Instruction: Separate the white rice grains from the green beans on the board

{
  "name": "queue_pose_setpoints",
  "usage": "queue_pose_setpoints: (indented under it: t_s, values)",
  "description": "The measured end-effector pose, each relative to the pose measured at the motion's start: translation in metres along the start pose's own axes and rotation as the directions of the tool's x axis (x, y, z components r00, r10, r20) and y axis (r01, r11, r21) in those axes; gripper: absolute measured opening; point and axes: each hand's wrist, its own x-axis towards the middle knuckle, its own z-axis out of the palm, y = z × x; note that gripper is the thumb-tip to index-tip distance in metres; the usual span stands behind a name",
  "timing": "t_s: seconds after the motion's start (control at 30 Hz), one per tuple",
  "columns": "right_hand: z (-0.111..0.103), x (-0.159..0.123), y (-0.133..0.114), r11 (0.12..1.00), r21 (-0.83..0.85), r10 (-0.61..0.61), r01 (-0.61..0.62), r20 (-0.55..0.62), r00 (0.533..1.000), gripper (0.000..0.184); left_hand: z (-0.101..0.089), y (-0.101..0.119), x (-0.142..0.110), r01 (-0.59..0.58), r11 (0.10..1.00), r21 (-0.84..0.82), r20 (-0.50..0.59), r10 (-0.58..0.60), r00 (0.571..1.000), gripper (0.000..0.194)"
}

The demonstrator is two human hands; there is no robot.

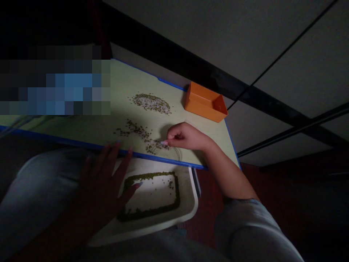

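My right hand (184, 136) is low over the table near its front edge, thumb and fingertips pressed together. Whatever is in that pinch is too small to make out. Under its fingertips, small green beans (149, 146) trail onto a faint round ring pattern (169, 154), which may be a clear lid or a print. My left hand (105, 171) spreads its fingers in shadow at the table's front edge, the thumb over a white basin (192, 203). Green beans (177, 196) line the edges of the basin's floor, with a few scattered inside.
Farther back on the pale, blue-edged table (114, 80) lies a pile of green beans mixed with white grains (151, 103). An orange open box (205, 103) stands at the right rear corner. Pale panelled cabinets (245, 43) rise behind. A pixelated patch covers the left.
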Motion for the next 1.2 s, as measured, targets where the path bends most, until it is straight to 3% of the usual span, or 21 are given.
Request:
queue_pose_setpoints:
  t_s: [0.4, 1.2]
  values:
    - [-0.0028, -0.0029, 0.0015, 0.999, 0.006, 0.035, -0.034, -0.064, 0.997, 0.032, -0.002, 0.0007, -0.0002, -0.015, 1.0, 0.003, -0.002, 0.015, 1.0, 0.082]
    - [-0.0071, -0.0065, 0.0069, 0.997, 0.039, 0.075, -0.073, -0.051, 0.996, 0.028, -0.0011, 0.0001, -0.0005, -0.004, 1.0, -0.021, -0.018, 0.003, 1.0, 0.08]
